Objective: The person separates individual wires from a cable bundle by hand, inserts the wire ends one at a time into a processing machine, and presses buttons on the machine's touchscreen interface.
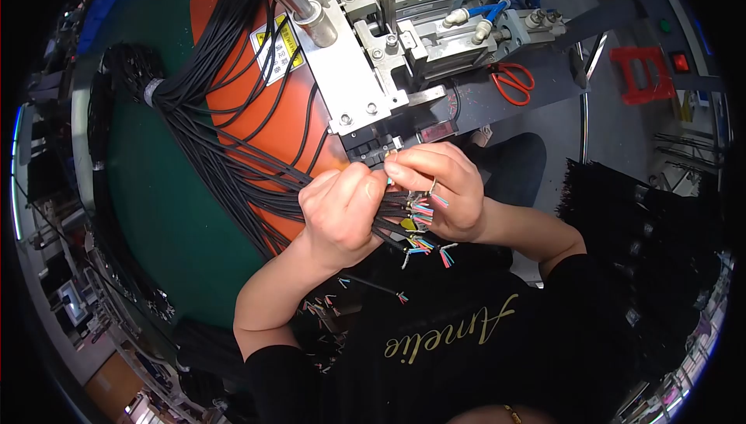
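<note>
My left hand (342, 205) is closed around black cables (256, 183) whose stripped ends fan out below it. My right hand (443, 183) pinches at fine coloured wires close to my left fingertips, and a strand with a twisted shield end sticks out between its fingers. Several cable ends (420, 245) show red, blue, green and yellow wires under the hands. Both hands are just in front of a metal pneumatic machine (373, 66), near its small black fixture (369, 150). The exact wire between the fingertips is mostly hidden.
A tied bundle of black cables (151, 91) lies over a green table (148, 214) and an orange machine plate (233, 125). Red-handled scissors (513, 84) rest on the grey surface at right. A red stool (642, 76) stands beyond. More black cables (637, 245) hang at the right.
</note>
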`<action>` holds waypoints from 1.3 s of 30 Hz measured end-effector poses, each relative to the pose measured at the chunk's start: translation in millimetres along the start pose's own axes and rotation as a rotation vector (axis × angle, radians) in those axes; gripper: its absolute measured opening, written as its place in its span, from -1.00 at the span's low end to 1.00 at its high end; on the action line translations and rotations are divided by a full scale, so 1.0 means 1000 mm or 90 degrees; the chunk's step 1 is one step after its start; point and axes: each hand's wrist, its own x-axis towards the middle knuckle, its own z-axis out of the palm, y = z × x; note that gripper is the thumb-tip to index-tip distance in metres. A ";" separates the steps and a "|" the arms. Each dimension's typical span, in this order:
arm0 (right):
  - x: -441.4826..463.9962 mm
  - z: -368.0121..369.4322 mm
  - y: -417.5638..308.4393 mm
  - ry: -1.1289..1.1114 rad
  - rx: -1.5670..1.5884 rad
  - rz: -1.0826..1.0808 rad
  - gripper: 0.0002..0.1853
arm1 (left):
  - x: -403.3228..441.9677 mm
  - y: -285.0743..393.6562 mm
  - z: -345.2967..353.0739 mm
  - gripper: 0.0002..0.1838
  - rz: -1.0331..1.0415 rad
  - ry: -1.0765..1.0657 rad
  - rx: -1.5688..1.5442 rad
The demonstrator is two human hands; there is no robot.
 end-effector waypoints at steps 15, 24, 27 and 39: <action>0.016 -0.029 0.022 -0.192 0.645 0.571 -0.82 | -0.002 0.001 0.004 -0.79 -0.039 -0.004 -0.021; 0.021 -0.030 0.028 -0.230 0.516 0.485 -0.87 | -0.001 0.000 -0.001 -0.75 -0.049 -0.098 -0.047; 0.025 -0.035 0.031 -0.287 0.385 0.410 -0.89 | 0.000 0.002 -0.002 -0.78 -0.010 -0.138 0.026; 0.035 -0.036 0.028 -0.343 0.498 0.720 -0.90 | -0.001 0.005 0.002 -0.86 0.019 -0.124 0.141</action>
